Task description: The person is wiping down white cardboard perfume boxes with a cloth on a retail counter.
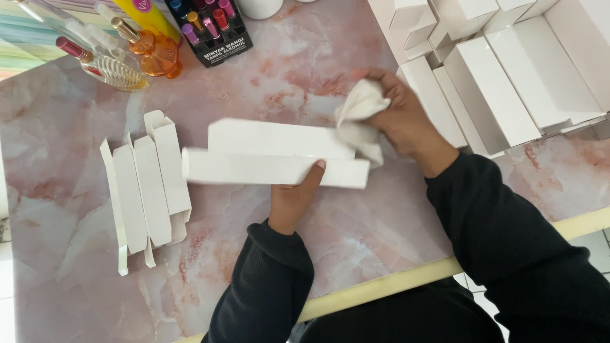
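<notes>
On the pink marble table, centre: left hand pinches long white carton, steadying it for wiping | right hand, fingers bunched around white cloth, presses carton's end | flat cartons stacked left.

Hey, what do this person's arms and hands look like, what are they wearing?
Both arms are in long black sleeves of a ribbed knit, with snug cuffs ending at the wrists. The left hand and right hand are bare: no gloves, rings, watch or bracelets show. A short, unpainted nail shows on the left hand.
</notes>
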